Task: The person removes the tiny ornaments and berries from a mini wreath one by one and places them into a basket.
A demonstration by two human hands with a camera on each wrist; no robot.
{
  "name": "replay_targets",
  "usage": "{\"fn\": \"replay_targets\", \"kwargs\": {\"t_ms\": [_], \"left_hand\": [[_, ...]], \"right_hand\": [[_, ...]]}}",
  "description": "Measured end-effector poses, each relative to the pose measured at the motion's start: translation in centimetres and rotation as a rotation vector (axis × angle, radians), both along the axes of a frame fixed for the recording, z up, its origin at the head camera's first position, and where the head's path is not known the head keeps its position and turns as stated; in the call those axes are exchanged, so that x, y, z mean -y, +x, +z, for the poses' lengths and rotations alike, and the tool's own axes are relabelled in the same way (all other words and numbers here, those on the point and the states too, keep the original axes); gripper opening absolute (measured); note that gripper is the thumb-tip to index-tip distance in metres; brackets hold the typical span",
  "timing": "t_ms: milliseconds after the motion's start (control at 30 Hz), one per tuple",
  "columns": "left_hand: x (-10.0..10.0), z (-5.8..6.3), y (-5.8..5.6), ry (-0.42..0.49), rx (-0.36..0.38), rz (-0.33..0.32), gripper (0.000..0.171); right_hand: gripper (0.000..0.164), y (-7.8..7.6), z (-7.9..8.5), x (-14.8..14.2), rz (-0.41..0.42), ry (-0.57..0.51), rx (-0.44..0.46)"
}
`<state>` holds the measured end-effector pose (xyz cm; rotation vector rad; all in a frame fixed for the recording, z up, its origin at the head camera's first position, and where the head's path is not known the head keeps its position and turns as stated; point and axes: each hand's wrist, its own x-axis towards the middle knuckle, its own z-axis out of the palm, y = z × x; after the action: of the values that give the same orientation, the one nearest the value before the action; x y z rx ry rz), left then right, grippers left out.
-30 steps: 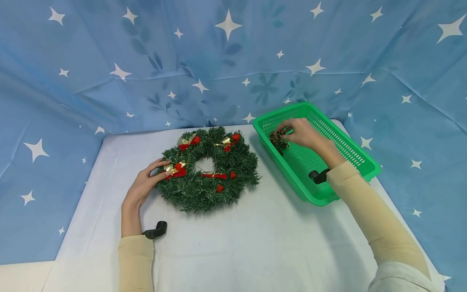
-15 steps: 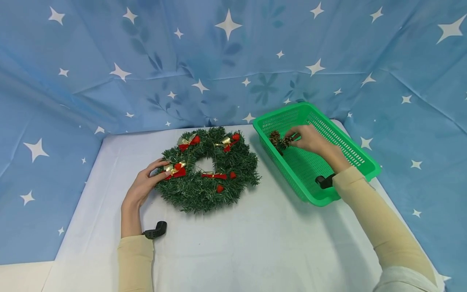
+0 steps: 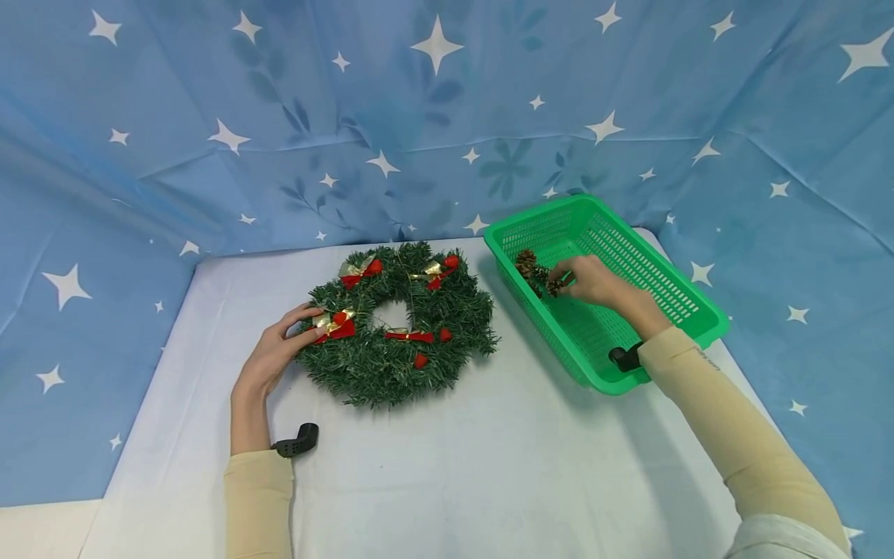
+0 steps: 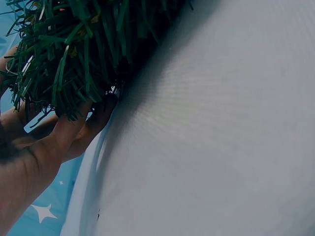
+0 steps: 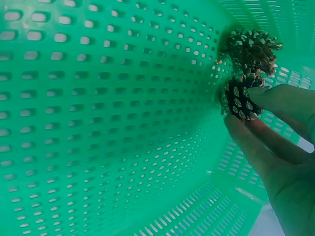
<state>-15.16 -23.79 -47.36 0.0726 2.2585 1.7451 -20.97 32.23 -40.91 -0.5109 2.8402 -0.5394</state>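
Observation:
A green artificial wreath with red and gold bows lies on the white-covered table. My left hand grips its left edge beside a bow; in the left wrist view, fingers curl beneath the green needles. Over to the right, my right hand reaches down into a green plastic basket. Thumb and fingers pinch a brown pine cone there. Another pine cone sits against it, and a brown cone shows by the basket's left wall.
Small red berries dot the wreath's front part. A blue cloth with white stars hangs behind and at both sides. White cloth covers the table in front of wreath and basket. Each wrist carries a small black camera.
My right hand has left the cone by the basket's left wall, moved slightly right and towards me, and now pinches a nearer one. The left hand has stayed on the wreath.

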Motion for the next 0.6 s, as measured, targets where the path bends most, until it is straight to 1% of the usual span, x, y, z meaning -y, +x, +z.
{"fn": "replay_targets", "kwargs": {"t_ms": [367,600], "left_hand": [[0.0,-0.1,0.0,0.008,-0.002,0.003,0.064],[0.0,0.0,0.0,0.01,0.001,0.007,0.063]], "right_hand": [[0.031,-0.3,-0.8,0.2,0.022,-0.002,0.024],[0.03,-0.6,-1.4,0.2,0.035,0.005,0.005]]}}
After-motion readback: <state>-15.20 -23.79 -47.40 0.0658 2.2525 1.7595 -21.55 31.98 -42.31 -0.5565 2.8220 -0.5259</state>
